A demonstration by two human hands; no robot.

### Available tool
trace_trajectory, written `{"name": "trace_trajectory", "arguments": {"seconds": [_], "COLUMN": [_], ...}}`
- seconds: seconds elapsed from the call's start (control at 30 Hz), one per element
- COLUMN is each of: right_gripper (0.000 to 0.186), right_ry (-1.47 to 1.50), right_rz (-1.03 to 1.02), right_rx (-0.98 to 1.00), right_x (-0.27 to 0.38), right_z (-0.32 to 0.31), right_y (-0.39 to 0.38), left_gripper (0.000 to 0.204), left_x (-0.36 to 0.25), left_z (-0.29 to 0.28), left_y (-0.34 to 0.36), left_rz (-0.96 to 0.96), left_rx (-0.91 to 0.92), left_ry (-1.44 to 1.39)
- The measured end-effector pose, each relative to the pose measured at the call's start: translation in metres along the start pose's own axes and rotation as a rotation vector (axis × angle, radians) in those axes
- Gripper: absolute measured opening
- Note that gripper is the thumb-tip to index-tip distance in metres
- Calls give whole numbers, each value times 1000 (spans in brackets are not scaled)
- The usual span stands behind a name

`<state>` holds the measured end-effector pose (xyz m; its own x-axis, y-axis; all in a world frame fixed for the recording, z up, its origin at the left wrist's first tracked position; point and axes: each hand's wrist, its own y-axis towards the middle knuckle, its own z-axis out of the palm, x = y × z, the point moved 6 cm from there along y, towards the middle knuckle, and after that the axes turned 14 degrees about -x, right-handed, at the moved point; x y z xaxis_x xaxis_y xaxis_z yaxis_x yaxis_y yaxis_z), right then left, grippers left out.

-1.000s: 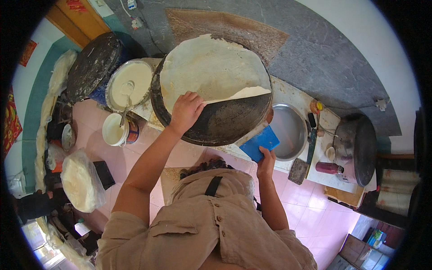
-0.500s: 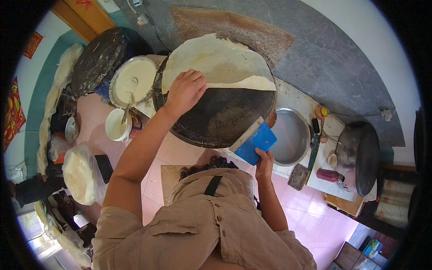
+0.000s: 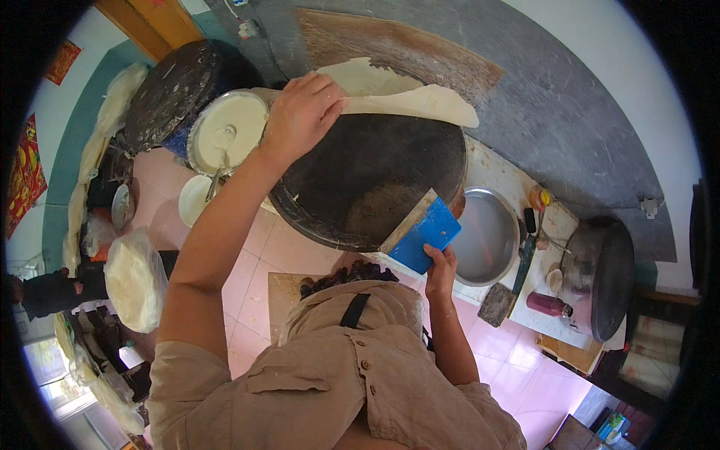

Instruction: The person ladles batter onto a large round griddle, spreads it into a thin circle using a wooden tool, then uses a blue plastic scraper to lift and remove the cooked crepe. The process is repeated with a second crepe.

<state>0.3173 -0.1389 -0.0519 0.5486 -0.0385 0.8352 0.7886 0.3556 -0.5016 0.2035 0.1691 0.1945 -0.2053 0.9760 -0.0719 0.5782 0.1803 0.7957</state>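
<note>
Over the round black griddle (image 3: 367, 176) I am seeing the left hand (image 3: 300, 116) reaching out on a long, nearly straight arm, its fingers (image 3: 328, 88) curled and grasping the near edge of the thin pale flatbread (image 3: 409, 94). The flatbread is lying folded along the griddle's far rim, hanging partly past it toward the grey wall. The right hand (image 3: 440, 266) is staying low and close to my body, elbow bent, its fingers clenched around the blue scraper (image 3: 420, 232), whose metal blade is tilting up over the griddle's near right rim.

To the left of the griddle, a bowl of white batter (image 3: 227, 135) is sitting just beside the left wrist. To the right, a shallow metal pan (image 3: 487, 236) is sitting on the worktop (image 3: 517, 176), just beside the scraper. The dark middle of the griddle is lying bare between the 2 hands, giving the only open room; the rims on both sides are crowded.

Compared with 0.5 s ago, the flatbread is covering far less of the griddle: it was spread over the upper half and is now bunched at the far rim. The left hand is further out, and the scraper is sitting in much the same place.
</note>
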Motion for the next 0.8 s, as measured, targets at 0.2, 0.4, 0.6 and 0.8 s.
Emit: {"name": "trace_trajectory", "arguments": {"seconds": [0.2,0.4,0.6,0.8], "right_gripper": [30,32,25,27], "right_ry": [-22,-7,37,-26], "right_rz": [16,11,-159,-543], "right_rx": [-33,10,47,140], "right_x": [5,3,37,111], "right_z": [8,2,-2,55], "right_y": [-6,-7,8,13], "left_gripper": [10,9,12,16], "left_x": [7,6,14,7], "left_z": [-6,-22,-59,-141], "left_y": [21,43,61,79], "left_rz": [49,92,53,-104], "left_rx": [-51,-171,-216,-121], "left_ry": [42,64,129,217]}}
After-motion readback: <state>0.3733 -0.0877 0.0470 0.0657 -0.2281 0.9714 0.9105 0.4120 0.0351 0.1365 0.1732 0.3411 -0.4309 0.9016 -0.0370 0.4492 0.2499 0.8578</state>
